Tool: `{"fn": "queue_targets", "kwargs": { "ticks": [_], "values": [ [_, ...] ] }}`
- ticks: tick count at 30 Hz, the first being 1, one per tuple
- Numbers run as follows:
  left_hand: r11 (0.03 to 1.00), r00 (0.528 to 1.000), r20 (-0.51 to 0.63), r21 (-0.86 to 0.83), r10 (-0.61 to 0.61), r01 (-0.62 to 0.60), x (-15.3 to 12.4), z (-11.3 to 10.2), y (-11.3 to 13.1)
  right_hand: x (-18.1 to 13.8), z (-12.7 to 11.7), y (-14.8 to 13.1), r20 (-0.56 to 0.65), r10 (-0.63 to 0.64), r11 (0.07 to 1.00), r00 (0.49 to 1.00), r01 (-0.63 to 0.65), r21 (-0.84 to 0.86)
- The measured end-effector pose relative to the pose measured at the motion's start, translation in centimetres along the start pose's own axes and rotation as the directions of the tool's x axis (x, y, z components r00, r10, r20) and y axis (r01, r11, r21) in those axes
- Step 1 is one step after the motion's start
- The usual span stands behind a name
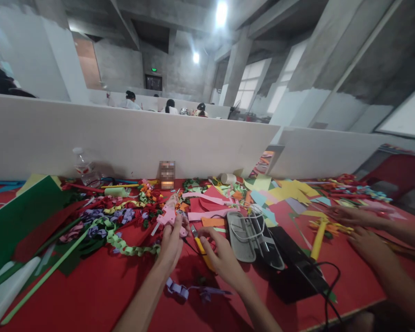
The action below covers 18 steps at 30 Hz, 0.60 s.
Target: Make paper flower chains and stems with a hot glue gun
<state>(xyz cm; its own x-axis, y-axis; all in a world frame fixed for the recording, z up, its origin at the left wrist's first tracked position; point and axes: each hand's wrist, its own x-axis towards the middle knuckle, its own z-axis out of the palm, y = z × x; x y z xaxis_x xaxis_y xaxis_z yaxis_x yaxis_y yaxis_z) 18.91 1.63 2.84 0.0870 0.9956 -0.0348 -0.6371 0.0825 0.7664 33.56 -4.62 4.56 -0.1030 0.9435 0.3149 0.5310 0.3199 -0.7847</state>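
Note:
My left hand [173, 242] is closed around a pink hot glue gun [168, 216], its nozzle pointing away from me. Close beside it, my right hand [223, 253] has thumb and forefinger curled at a yellow utility knife [204, 252], blade pointing away; the other fingers are partly hidden. Below my hands lies a short purple paper chain [177, 289] with a loose strip. Pink paper strips [207, 214] lie beyond my hands. A light green paper chain [131, 249] curves to the left of the glue gun.
An open grey case [241, 237] and a black box [293, 272] with a cable stand right. Another person's hands [370, 244] work near a yellow stick [318, 240]. Left are green card [24, 230] and a plastic bottle [83, 168]. A white partition [124, 133] bounds the red table.

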Motion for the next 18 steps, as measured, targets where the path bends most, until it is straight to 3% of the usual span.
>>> {"fn": "queue_targets", "kwargs": {
  "ticks": [10, 18],
  "values": [
    [0.995, 0.998, 0.056, -0.097, -0.002, 0.008, -0.5, 0.3, 0.2, 0.1, 0.0, 0.0, 0.013, -0.013, 1.0, 1.0, 0.013, -0.023],
    [0.999, 0.998, 0.043, 0.031, -0.039, 0.038, -0.5, -0.1, -1.0, 0.4, 0.4, -0.2, -0.045, -0.054, 0.998, 0.998, 0.053, -0.035]
  ]
}}
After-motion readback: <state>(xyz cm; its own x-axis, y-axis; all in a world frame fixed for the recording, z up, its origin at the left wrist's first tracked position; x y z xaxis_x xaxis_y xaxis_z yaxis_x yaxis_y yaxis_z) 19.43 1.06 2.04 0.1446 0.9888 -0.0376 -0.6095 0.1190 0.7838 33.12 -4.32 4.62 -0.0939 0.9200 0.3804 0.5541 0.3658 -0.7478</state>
